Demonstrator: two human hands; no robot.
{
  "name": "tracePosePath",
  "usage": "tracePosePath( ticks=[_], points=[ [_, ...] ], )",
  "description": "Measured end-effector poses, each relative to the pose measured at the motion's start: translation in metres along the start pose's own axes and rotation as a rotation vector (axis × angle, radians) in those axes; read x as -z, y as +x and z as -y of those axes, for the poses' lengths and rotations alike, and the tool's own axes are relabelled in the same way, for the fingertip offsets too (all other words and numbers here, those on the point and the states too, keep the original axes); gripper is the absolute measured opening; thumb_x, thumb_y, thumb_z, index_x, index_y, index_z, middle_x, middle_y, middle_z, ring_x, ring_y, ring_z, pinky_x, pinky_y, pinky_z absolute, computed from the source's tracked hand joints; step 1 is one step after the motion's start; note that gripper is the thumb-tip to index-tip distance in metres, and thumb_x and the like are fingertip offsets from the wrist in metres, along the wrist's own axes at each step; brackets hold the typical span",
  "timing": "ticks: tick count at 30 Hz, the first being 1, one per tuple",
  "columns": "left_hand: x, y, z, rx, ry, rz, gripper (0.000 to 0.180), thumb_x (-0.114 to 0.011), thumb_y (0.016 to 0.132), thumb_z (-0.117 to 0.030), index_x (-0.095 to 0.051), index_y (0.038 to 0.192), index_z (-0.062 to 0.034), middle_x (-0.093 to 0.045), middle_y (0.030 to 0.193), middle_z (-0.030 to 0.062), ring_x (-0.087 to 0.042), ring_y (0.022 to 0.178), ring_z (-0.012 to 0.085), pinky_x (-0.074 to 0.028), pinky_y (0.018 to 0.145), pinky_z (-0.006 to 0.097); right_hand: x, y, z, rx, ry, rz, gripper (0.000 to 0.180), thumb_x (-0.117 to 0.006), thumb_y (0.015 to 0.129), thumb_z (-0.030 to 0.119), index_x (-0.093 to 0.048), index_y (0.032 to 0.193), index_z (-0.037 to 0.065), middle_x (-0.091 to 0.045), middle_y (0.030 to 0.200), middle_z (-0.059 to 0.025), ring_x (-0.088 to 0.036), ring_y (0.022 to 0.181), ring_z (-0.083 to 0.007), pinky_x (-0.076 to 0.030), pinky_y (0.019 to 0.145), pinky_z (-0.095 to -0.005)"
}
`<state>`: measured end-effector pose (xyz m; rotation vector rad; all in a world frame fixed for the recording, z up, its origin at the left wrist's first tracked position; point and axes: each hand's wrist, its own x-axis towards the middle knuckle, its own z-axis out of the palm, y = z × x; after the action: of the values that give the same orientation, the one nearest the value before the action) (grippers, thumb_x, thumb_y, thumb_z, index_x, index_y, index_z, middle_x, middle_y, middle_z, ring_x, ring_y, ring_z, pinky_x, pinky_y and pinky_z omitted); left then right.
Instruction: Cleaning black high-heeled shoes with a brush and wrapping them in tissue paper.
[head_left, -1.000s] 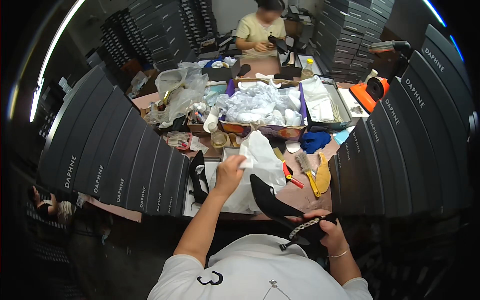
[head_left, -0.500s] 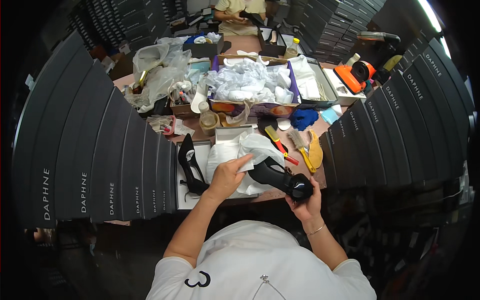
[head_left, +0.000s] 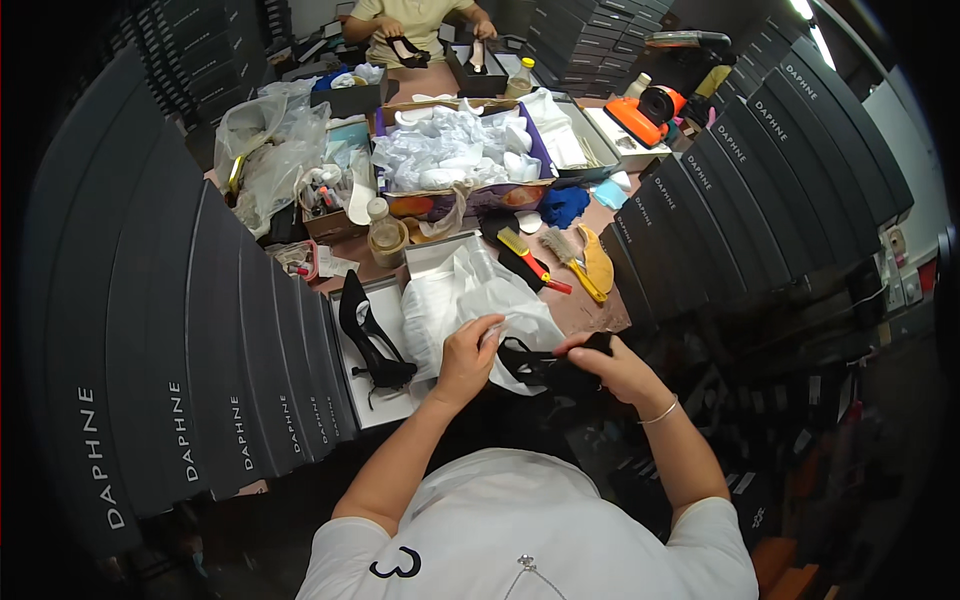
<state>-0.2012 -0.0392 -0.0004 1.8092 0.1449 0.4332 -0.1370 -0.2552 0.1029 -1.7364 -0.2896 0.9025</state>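
My left hand [head_left: 467, 362] is closed, its fingertips pinching the edge of white tissue paper [head_left: 505, 305]. In my right hand [head_left: 618, 370] is a black shoe [head_left: 545, 372], gripped at its right end. The shoe's other end lies against the tissue, close to my left fingers, and part of it is hidden by my hand. The tissue spreads over an open shoe box [head_left: 432, 257]. Left of my left hand, a black high-heeled pump [head_left: 370, 335] lies in the white inside of a box [head_left: 385, 408].
Dark shoe box stacks rise at the left [head_left: 130, 300] and right [head_left: 755, 190]. Beyond the tissue lie a red-handled brush [head_left: 535, 265], a yellow-handled brush [head_left: 575, 265] and a glass jar [head_left: 385, 240]. A purple carton [head_left: 462, 200] holds crumpled paper. Across the table, another person [head_left: 415, 25] handles black shoes.
My right hand has shifted round to the top of the shoe, and the shoe has turned. The tissue spreads further right. The co-worker's hands have moved apart. The whole view has shifted.
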Motion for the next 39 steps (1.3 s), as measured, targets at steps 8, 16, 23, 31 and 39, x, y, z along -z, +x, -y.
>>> tracePosePath(
  ticks=[8, 16, 23, 31, 39],
  points=[
    [-0.037, -0.046, 0.071, 0.400, -0.717, -0.289, 0.016, -0.057, 0.095, -0.011, -0.060, 0.105, 0.0012, -0.062, 0.087, 0.0000, -0.053, 0.075, 0.0054, -0.043, 0.067, 0.021, -0.034, 0.024, 0.039, 0.064, -0.907, 0.212, 0.046, -0.066, 0.085, 0.035, -0.060, 0.113, -0.001, -0.066, 0.093, -0.0237, -0.064, 0.084, -0.0374, -0.049, 0.082, -0.0378],
    [-0.031, -0.012, 0.069, 0.450, -0.859, -0.405, 0.015, -0.055, 0.096, -0.010, -0.060, 0.105, 0.0014, -0.057, 0.083, -0.0016, -0.050, 0.076, 0.0051, -0.041, 0.070, 0.019, 0.000, 0.034, 0.018, 0.076, -0.267, 0.441, 0.056, -0.063, 0.093, 0.033, -0.048, 0.139, 0.005, -0.056, 0.132, -0.0139, -0.054, 0.117, -0.0195, -0.039, 0.101, -0.0306],
    [-0.007, 0.011, 0.024, 0.114, -0.174, -0.342, 0.017, -0.061, 0.094, -0.016, -0.063, 0.096, 0.0003, -0.056, 0.073, 0.0030, -0.049, 0.064, 0.0096, -0.040, 0.058, 0.024, 0.023, 0.048, 0.004, -0.163, 0.139, 0.370, 0.043, -0.054, 0.098, 0.034, -0.057, 0.126, 0.001, -0.064, 0.115, -0.0118, -0.061, 0.107, -0.0207, -0.050, 0.091, -0.0373],
    [0.000, -0.016, -0.013, -0.152, 0.125, -0.206, 0.009, -0.066, 0.086, -0.006, -0.065, 0.095, -0.0052, -0.056, 0.072, 0.0079, -0.054, 0.056, 0.0220, -0.043, 0.051, 0.033, -0.009, 0.044, -0.024, 0.038, 0.950, -0.187, 0.045, -0.051, 0.098, 0.034, -0.050, 0.128, 0.000, -0.060, 0.120, -0.0134, -0.060, 0.108, -0.0258, -0.051, 0.091, -0.0521],
    [-0.023, -0.014, -0.036, -0.445, -0.004, 0.037, 0.015, -0.067, 0.081, -0.001, -0.063, 0.096, -0.0023, -0.057, 0.070, 0.0086, -0.056, 0.056, 0.0237, -0.045, 0.050, 0.033, -0.042, 0.067, -0.057, 0.062, 1.291, -0.174, 0.043, -0.042, 0.100, 0.031, -0.046, 0.133, 0.004, -0.052, 0.134, -0.0099, -0.052, 0.121, -0.0237, -0.040, 0.105, -0.0375]
  ],
)
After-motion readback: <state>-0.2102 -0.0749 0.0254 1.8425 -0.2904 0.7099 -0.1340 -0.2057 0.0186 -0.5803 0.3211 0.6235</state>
